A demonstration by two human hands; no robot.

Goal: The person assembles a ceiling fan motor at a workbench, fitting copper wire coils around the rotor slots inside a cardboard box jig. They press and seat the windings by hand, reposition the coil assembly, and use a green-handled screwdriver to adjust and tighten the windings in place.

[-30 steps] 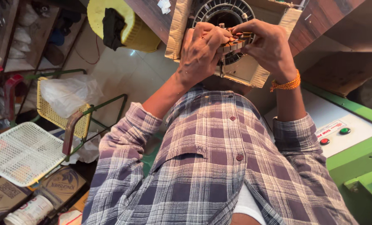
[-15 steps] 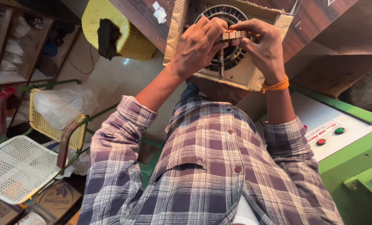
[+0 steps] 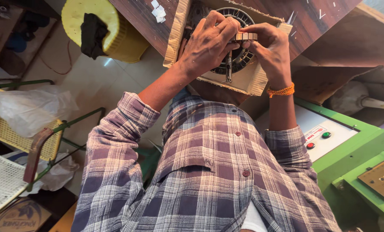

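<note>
Both hands pinch a short strip of small brownish slotted pieces (image 3: pixel 244 36) above the round dark slotted metal stator (image 3: pixel 239 47) in its cardboard tray (image 3: pixel 177 34) on the wooden counter (image 3: pixel 312 21); left hand (image 3: pixel 207 43) and right hand (image 3: pixel 269 47) are closed on it; a loosened pinch could drop or skew the strip.

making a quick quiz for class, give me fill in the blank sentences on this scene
1. Both hands, left hand and right hand, pinch a small brown part above a round ribbed ____ part.
2. The string band on the right wrist is ____.
3. The machine beside the person is painted ____.
4. The person's shirt has a ____ pattern.

Missing words: metal; orange; green; checked
</note>
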